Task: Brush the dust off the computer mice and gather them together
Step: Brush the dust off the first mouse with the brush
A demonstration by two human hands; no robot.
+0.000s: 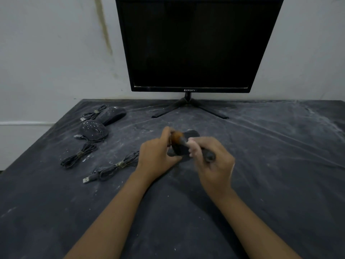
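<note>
The left hand (155, 156) is gripping a black mouse (183, 145) while the right hand (212, 161), just beside it, is holding a brush (192, 145) against the mouse.

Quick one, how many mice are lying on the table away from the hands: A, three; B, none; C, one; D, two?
D: the far mouse and the near mouse lie dusty at the far left, while the left hand holds a third mouse under the brush.
</note>
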